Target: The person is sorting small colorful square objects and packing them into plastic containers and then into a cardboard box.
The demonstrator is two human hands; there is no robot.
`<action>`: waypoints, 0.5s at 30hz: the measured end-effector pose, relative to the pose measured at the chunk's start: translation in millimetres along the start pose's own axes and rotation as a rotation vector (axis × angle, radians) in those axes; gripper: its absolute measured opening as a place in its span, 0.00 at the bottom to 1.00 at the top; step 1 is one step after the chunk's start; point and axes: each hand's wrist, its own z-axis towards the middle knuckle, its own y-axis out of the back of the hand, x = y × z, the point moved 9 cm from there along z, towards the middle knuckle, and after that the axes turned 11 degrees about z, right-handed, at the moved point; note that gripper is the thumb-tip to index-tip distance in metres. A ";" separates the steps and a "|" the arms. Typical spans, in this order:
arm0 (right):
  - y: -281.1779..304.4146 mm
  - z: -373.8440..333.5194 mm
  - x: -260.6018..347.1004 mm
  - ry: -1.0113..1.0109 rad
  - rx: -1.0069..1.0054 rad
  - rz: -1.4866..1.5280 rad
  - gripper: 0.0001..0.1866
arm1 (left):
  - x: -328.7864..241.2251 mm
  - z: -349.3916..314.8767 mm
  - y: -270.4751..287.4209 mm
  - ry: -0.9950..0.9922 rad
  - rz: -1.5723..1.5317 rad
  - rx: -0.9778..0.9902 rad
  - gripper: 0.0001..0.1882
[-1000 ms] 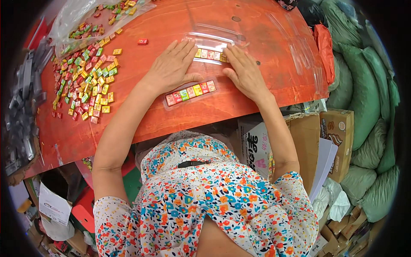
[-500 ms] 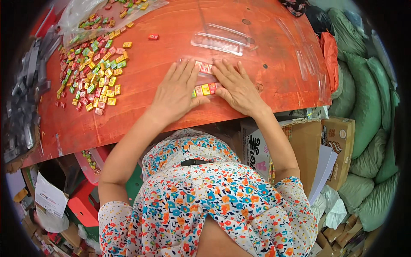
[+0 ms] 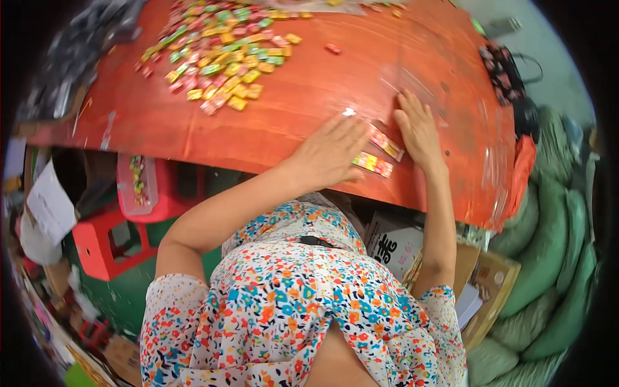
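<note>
Two narrow clear plastic trays lie side by side on the red-orange table, each with a row of small wrapped sweets. The farther tray (image 3: 387,143) shows mostly red pieces, the nearer tray (image 3: 374,165) yellow, green and red ones. My left hand (image 3: 332,149) is open, fingers outstretched over the left ends of both trays and partly hiding them. Whether it presses on them I cannot tell. To the right of the trays is my right hand (image 3: 419,132), open, fingers pointing away from me and nothing in it.
A heap of red, yellow and green sweets (image 3: 225,58) spreads over the table's far left. One red sweet (image 3: 333,48) lies apart. A pink-red stool (image 3: 106,242) and a plastic tub (image 3: 137,184) stand below left. Cardboard boxes (image 3: 493,293) and green sacks (image 3: 548,238) crowd the right.
My right hand has come away from the trays to their right, and the gap between my hands has widened. The left hand stays over the trays' left ends. The whole view has swung round.
</note>
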 end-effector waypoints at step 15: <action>-72.7 141.4 210.9 0.530 0.133 -0.007 0.29 | 176.2 -135.4 53.0 0.795 0.390 -0.122 0.43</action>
